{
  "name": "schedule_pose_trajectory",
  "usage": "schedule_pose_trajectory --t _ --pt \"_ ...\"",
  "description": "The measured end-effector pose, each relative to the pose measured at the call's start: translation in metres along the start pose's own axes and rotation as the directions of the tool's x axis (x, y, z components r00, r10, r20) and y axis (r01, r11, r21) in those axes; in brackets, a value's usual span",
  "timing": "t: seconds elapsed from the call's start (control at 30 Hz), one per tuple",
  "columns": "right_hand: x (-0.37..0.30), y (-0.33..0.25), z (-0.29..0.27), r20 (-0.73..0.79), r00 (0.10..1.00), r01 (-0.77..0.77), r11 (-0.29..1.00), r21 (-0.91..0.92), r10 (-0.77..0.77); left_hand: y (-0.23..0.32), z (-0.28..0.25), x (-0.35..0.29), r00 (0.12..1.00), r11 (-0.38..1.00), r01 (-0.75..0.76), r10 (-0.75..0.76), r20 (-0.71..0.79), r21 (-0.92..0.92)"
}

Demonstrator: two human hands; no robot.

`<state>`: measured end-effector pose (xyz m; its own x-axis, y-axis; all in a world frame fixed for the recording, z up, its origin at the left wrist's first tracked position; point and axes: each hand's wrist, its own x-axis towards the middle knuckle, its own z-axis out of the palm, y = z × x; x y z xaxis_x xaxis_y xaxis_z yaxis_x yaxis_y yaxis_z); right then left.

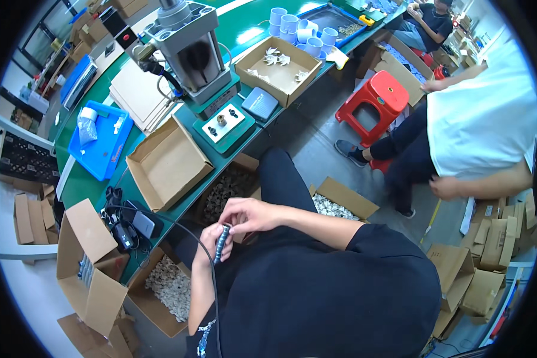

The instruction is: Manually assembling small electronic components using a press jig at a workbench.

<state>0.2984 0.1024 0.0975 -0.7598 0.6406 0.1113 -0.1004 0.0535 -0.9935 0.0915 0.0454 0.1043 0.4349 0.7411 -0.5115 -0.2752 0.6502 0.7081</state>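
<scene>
In my lap, my left hand point(204, 247) is closed around a short banded rod point(222, 243), dark and blue-grey, that looks like a stack of small rings; its exact kind I cannot make out. The fingers of my right hand point(249, 215) pinch the rod's upper end. The rod stands tilted, its lower end sticking out below my left fingers. A thin black cable point(212, 268) passes over my left hand and forearm. Beyond my hands, at the bench edge, sits an open shallow cardboard box point(168, 161).
On the green bench point(71, 179) stand a metal press point(194, 53), a blue tray point(101, 143), a box with white parts point(280, 65) and several light-blue cups point(289, 27). Boxes of small white pieces point(170, 286) surround me. At right, a person point(477, 125) is beside a red stool point(379, 98).
</scene>
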Motion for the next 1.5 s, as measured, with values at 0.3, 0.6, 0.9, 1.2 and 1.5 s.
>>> schedule_pose_trajectory --t 0.3,0.6,0.9,1.2,1.5 --pt "-0.002 -0.007 -0.006 -0.048 0.997 -0.063 0.998 0.011 0.064 0.0 -0.011 0.018 0.967 0.996 0.012 0.012 0.254 -0.093" --pt "0.013 0.003 0.006 -0.086 0.985 -0.128 0.963 0.237 0.152 -0.01 -0.02 0.004 0.965 0.952 0.025 0.056 0.255 -0.304" --pt "0.006 0.027 -0.003 -0.11 0.933 -0.317 0.928 0.195 0.342 -0.019 -0.03 -0.003 0.992 0.981 0.008 0.017 0.124 -0.196" --pt "-0.094 0.062 -0.105 -0.669 0.579 -0.429 0.872 0.237 0.467 -0.06 -0.11 -0.087 0.955 0.92 -0.134 0.02 -0.297 -0.367" --pt "-0.076 0.091 -0.058 -0.658 0.751 -0.586 0.517 -0.624 0.057 -0.088 -0.118 -0.113 0.905 0.927 -0.11 -0.056 -0.421 -0.36"
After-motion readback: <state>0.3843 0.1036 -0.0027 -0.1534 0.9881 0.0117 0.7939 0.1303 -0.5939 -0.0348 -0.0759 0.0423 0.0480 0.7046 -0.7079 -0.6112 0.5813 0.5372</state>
